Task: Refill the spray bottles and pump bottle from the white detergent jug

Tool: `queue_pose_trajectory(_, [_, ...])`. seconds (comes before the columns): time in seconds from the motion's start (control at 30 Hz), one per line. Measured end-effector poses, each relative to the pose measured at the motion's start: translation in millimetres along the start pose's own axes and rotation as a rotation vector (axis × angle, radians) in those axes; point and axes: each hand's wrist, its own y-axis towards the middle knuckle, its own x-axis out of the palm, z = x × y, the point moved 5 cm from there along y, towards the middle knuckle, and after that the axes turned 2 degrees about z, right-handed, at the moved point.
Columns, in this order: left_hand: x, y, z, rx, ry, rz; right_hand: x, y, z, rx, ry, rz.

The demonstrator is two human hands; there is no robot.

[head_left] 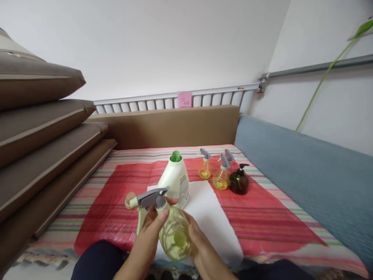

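Observation:
Close in front of me is a tilted spray bottle (175, 237) with a clear yellowish body and a grey trigger head. My left hand (153, 225) grips it around the neck, just under the trigger. Around the right side of its body wraps my right hand (198, 241). Directly behind it stands a white jug (175, 179) with an open mouth and a green spout inside. To the right are several smaller things: a spray bottle (204, 169) with yellow liquid, another spray bottle (220, 179) with a third partly hidden behind it, and a dark pump bottle (239, 182).
Under the bottles lie a white cloth (206, 210) and a red plastic sheet (262, 217) on a striped cover (70, 217). Stacked brown cushions (43, 144) rise at the left. A blue padded side (305, 167) bounds the right, and a brown backrest (175, 128) the back.

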Motion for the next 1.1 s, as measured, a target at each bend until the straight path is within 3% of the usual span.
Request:
queue_pose_trajectory(0.1, [-0.9,0.5,10.1,0.021,-0.105,-0.011,10.7,-7.0,22.6,0.346,0.264,-0.178])
queue_pose_trajectory(0.17, [0.6,0.7,12.1,0.000,-0.127,-0.073,16.3,-9.7,26.7,0.411,0.358,-0.216])
queue_pose_trajectory(0.27, [1.0,2.4,15.3,-0.001,-0.161,-0.149,21.6,-7.1,26.7,0.374,0.449,-0.152])
queue_pose_trajectory(0.4, [0.3,3.9,19.2,0.042,-0.100,-0.144,26.3,-2.1,27.5,0.282,0.509,-0.058])
queue_pose_trajectory(0.7, [15.1,-5.0,16.7,0.011,0.011,0.198,12.4,-5.3,7.9,-0.107,0.534,0.135])
queue_pose_trajectory(0.8, [23.6,-5.9,20.5,0.040,0.080,0.161,1.9,-6.1,10.0,-0.020,0.576,0.153])
queue_pose_trajectory(0.97, [33.1,0.6,21.7,0.027,-0.059,-0.112,-14.6,-10.8,17.5,0.171,0.620,0.094])
queue_pose_trajectory(1.1, [34.4,3.7,21.1,-0.041,-0.121,-0.127,-20.9,-16.4,21.9,0.198,0.618,0.091])
